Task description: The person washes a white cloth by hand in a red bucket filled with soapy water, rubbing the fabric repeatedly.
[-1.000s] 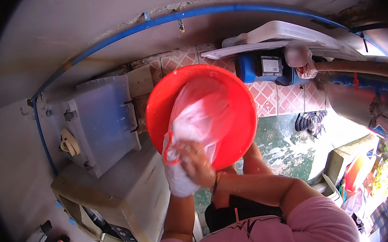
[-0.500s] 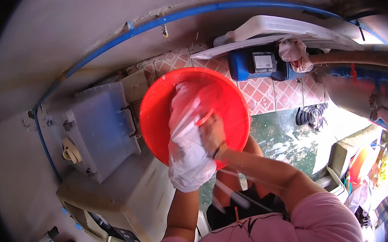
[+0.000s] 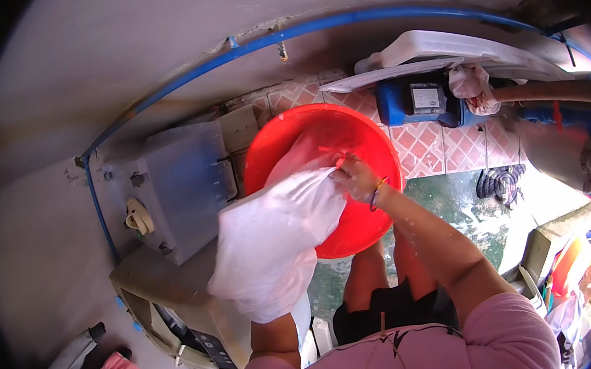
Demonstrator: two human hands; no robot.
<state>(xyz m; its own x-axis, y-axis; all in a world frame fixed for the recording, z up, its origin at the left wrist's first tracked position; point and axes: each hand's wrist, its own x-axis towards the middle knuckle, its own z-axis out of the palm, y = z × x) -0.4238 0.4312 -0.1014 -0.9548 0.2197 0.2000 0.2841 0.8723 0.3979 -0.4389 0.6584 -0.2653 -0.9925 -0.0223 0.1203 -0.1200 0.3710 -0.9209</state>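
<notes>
A wet-looking white cloth (image 3: 265, 241) hangs over the left side of a red plastic basin (image 3: 357, 232), partly inside it. My left forearm (image 3: 273, 339) goes up under the cloth, which hides my left hand and its fingers. With closed fingers, my right hand (image 3: 358, 180) grips the cloth's right edge over the basin. Something small and red (image 3: 340, 160) shows at its fingertips; against the red basin I cannot make out what it is. A dark band and a yellowish one circle the right wrist.
A clear plastic storage box (image 3: 192, 184) stands at left, above a beige washing machine (image 3: 171, 296). Behind the basin runs a tiled ledge (image 3: 423, 147) with a blue container (image 3: 393, 104) on it. A blue pipe (image 3: 337, 20) crosses the wall. A dark coiled bundle (image 3: 500, 185) lies at right.
The cloth has been drawn partly out of the basin and spread toward the lower left. My right hand has lifted away from the basin's inside. The view has shifted slightly left.
</notes>
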